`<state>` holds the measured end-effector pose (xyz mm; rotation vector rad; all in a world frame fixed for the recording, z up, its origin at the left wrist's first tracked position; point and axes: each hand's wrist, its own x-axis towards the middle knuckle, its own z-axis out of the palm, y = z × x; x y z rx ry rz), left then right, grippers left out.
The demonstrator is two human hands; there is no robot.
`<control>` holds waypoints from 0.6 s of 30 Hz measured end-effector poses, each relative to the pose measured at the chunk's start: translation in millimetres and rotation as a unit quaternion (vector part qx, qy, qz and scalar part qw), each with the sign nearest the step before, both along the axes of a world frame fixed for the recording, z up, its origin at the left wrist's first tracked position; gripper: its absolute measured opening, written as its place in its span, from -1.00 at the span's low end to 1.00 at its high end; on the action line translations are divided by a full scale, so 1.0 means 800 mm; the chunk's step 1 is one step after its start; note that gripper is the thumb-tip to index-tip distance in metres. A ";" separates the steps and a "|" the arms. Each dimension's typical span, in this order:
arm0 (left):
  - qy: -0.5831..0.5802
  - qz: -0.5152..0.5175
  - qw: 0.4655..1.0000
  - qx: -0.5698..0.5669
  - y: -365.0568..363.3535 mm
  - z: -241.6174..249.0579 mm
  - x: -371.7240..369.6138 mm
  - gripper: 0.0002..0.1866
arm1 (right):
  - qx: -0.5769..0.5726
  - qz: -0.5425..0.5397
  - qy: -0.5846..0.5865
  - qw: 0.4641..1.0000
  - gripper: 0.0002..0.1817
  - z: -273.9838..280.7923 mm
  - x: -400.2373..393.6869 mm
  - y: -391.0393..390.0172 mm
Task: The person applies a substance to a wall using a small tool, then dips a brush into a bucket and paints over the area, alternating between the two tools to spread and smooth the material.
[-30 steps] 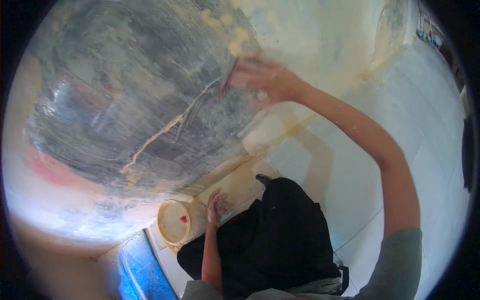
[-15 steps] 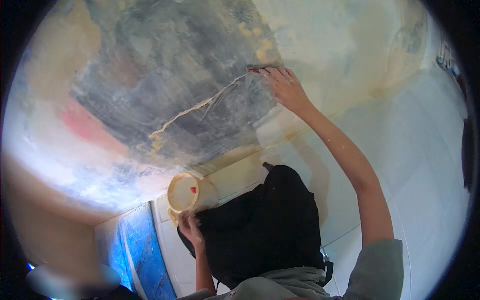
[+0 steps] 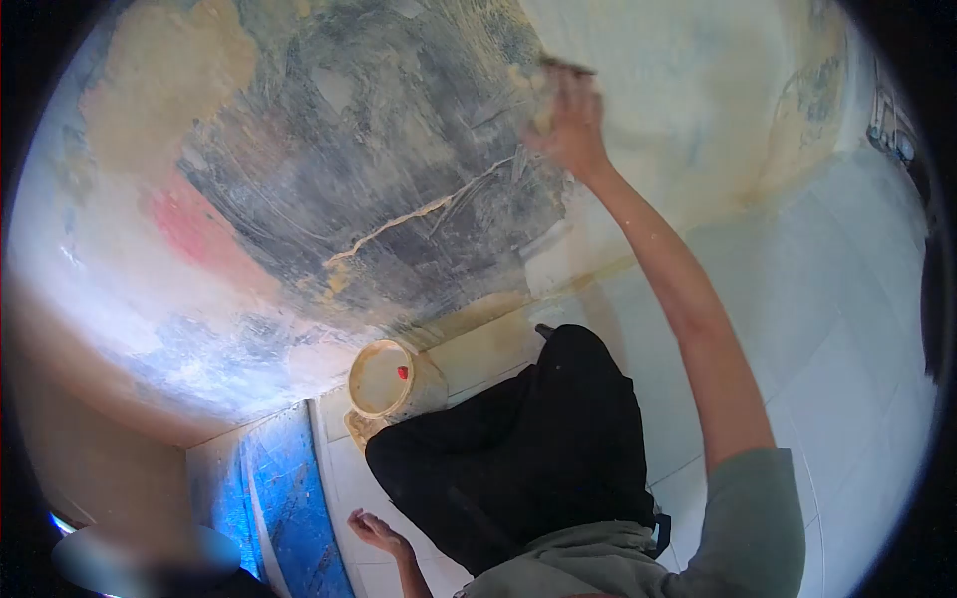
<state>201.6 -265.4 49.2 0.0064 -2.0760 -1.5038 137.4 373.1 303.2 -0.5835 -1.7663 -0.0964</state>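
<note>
My right hand (image 3: 576, 130) is held up against the patchy wall (image 3: 349, 130), its fingers pressed along a thin dark flat tool (image 3: 568, 66) at the upper edge of the grey area. Below that hand a pale raised line (image 3: 419, 212) of paste crosses the grey patch. My left hand (image 3: 379, 532) hangs low beside my left knee, fingers loosely curled and apart, with nothing seen in it. Above it, at the foot of the wall, stands a cream bucket (image 3: 384, 379) with a small red thing (image 3: 403, 373) inside.
A blue sheet (image 3: 294, 498) lies on the floor at the lower left. My legs in black trousers (image 3: 518, 439) are folded near the bucket. Pale floor tiles (image 3: 738, 399) extend to the right, and dark items (image 3: 890, 140) stand at the far right edge.
My right hand has moved up the wall with the flat tool, away from the pale line. My left hand has dropped down and away from the bucket's side.
</note>
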 end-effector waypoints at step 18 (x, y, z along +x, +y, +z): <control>0.052 -0.403 0.896 0.177 0.338 0.144 -0.033 -0.78 | -0.034 0.274 -0.013 0.961 -0.37 -0.019 -0.015 -0.109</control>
